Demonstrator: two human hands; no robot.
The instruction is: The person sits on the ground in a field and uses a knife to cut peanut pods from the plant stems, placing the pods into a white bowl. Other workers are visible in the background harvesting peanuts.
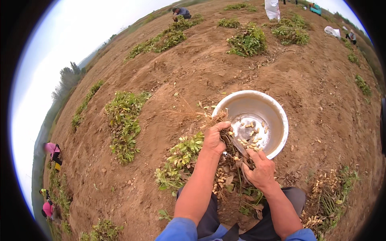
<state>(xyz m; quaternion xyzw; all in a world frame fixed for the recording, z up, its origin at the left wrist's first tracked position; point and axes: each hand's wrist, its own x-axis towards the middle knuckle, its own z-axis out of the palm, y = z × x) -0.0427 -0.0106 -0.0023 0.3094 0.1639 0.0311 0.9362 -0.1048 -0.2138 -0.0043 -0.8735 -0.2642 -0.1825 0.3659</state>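
My left hand [214, 138] grips the rooty top of a pulled peanut plant [225, 168] at the near rim of a metal bowl [277, 116]. Its green leaves [181, 158] lie to the left on the soil. My right hand [260, 170] is closed on the plant's stems and pods just below the bowl's rim. Several loose peanuts [251, 138] lie in the bottom of the bowl. More pods hang in the tangle between my hands.
A heap of stripped plants with pods [325, 201] lies at my right. Piles of uprooted green plants [124, 120] [247, 40] dot the bare brown field. People work at the far top [181, 13] and lower left [52, 150]. White sacks [272, 9] stand at the back.
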